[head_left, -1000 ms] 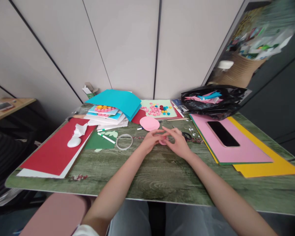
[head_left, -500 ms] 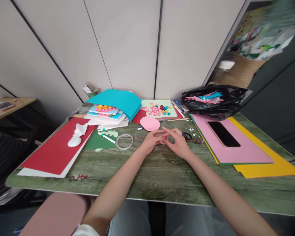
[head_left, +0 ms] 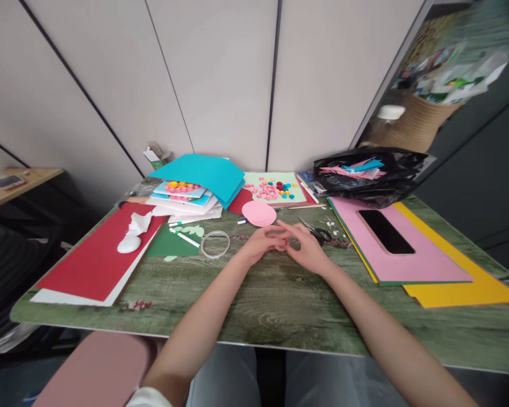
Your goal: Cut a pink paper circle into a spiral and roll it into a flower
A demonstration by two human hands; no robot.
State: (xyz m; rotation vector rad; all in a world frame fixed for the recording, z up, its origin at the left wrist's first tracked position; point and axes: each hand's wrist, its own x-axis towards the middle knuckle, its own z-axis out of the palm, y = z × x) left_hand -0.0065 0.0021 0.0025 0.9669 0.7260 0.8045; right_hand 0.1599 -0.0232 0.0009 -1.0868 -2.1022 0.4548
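Over the middle of the table, my left hand (head_left: 263, 242) and my right hand (head_left: 306, 246) meet fingertip to fingertip. Between them is a small pink paper piece (head_left: 281, 247), mostly covered by the fingers, and both hands pinch it. Just beyond the hands lies a pink paper disc (head_left: 258, 213). Dark-handled scissors (head_left: 321, 234) rest on the table close to my right hand. Left of my left hand is a roll of clear tape (head_left: 215, 245).
Pink and yellow sheets (head_left: 428, 265) lie at right under a phone (head_left: 385, 231). Behind is a black bag (head_left: 352, 186) of paper scraps. Small coloured paper balls (head_left: 268, 190) sit on a pale sheet. Blue card (head_left: 199, 172), green paper (head_left: 173, 243) and red paper (head_left: 106, 249) lie left.
The right fingers have shifted slightly, uncovering more of the scissors. The pink piece stays between both hands and shows a little less.
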